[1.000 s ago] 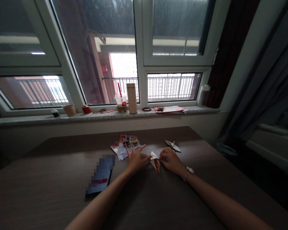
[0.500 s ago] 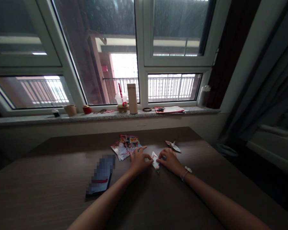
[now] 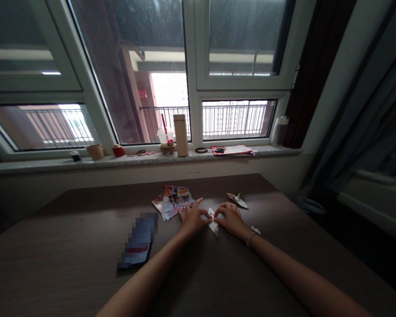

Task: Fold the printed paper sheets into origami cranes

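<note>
A small folded paper [image 3: 214, 228], white with coloured print and shaped like a narrow diamond, lies on the table between my hands. My left hand [image 3: 193, 219] holds its left edge with the thumb and forefinger, while the other fingers spread toward the printed sheets. From the other side, my right hand [image 3: 230, 219] pinches the same paper, its fingers curled and its fingertips close to those of my left. Just beyond my right hand sits a folded paper crane [image 3: 239, 200]. Printed paper sheets [image 3: 174, 204] lie in a loose pile beyond my left hand.
A phone [image 3: 140, 242], its screen blurred out, lies on the table [image 3: 69, 246] left of my left forearm. Along the windowsill [image 3: 145, 160] stand a beige flask [image 3: 181, 135], a plastic cup with a red straw [image 3: 165, 135], a paper cup [image 3: 95, 152] and scissors [image 3: 218, 150].
My right hand has shifted slightly left, so the fingertips of both hands are nearer each other over the folded paper. The view has moved a little.
</note>
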`<action>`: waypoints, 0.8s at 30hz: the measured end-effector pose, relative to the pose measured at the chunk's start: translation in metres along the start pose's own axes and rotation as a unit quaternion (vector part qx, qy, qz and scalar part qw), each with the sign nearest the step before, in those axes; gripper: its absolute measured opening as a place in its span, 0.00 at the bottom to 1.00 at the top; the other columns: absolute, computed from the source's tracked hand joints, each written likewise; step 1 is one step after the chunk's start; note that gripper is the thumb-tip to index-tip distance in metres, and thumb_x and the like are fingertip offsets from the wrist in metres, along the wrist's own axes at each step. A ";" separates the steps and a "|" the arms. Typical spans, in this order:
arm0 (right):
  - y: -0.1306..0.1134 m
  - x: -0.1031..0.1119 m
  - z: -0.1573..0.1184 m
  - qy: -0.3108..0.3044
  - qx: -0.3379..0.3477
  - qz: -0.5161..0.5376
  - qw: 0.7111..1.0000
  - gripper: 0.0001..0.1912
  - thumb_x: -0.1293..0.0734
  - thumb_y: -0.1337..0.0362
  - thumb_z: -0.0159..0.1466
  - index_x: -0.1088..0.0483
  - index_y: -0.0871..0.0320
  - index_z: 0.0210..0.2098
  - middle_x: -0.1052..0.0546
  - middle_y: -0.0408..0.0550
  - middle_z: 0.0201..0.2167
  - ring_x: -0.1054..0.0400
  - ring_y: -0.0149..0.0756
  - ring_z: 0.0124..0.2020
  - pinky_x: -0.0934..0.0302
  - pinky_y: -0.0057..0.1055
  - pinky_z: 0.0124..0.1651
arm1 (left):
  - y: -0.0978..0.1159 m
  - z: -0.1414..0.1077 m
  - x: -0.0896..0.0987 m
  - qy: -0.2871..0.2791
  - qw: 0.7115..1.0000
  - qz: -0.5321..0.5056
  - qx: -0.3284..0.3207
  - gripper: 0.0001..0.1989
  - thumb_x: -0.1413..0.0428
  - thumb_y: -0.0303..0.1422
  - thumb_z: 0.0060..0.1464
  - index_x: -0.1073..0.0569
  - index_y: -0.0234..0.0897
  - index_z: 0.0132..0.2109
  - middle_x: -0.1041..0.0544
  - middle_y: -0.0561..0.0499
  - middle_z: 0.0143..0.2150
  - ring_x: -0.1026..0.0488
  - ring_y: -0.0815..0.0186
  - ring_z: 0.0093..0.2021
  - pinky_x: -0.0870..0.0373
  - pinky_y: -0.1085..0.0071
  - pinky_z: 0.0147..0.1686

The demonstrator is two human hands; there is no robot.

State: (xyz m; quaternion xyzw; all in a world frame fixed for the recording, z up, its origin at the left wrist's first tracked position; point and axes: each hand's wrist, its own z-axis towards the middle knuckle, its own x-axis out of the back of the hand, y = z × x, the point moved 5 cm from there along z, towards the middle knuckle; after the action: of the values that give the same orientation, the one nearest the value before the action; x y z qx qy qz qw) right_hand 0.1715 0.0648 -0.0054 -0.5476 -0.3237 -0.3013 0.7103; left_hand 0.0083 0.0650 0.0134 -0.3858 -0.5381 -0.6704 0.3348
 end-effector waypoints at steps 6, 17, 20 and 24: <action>0.004 0.002 0.002 -0.031 0.003 0.013 0.999 0.07 0.31 0.62 0.60 0.21 0.47 0.37 0.29 0.45 0.50 0.42 0.45 0.56 0.51 0.42 0.57 | -0.006 0.002 0.004 -0.041 0.999 0.019 -0.009 0.06 0.37 0.41 0.51 0.19 0.56 0.38 0.47 0.63 0.72 0.58 0.42 0.72 0.70 0.26 0.60; 0.008 0.007 -0.007 -0.025 0.080 0.025 0.996 0.09 0.31 0.62 0.61 0.21 0.47 0.40 0.28 0.47 0.51 0.40 0.45 0.57 0.48 0.44 0.61 | -0.009 -0.002 0.004 -0.043 0.996 0.057 -0.054 0.09 0.39 0.45 0.53 0.19 0.59 0.42 0.47 0.60 0.72 0.59 0.39 0.72 0.73 0.26 0.59; 0.009 0.009 -0.010 -0.037 0.099 0.030 0.994 0.11 0.30 0.59 0.60 0.21 0.46 0.43 0.29 0.47 0.53 0.41 0.45 0.59 0.49 0.44 0.63 | -0.008 -0.004 0.006 -0.043 0.994 0.066 -0.069 0.10 0.39 0.46 0.53 0.19 0.60 0.43 0.47 0.59 0.72 0.58 0.39 0.72 0.75 0.26 0.59; 0.010 0.010 -0.013 -0.052 0.117 0.031 0.991 0.15 0.28 0.59 0.59 0.23 0.45 0.46 0.31 0.47 0.55 0.42 0.44 0.60 0.51 0.44 0.65 | -0.007 -0.010 0.007 -0.047 0.993 0.072 -0.075 0.12 0.39 0.46 0.53 0.20 0.60 0.45 0.46 0.56 0.72 0.57 0.41 0.72 0.75 0.27 0.59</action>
State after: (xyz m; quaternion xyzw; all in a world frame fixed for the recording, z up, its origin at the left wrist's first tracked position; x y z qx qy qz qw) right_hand 0.1869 0.0534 -0.0057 -0.4854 -0.3760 -0.2097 0.7609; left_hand -0.0023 0.0568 0.0152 -0.4787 -0.4722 -0.6641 0.3268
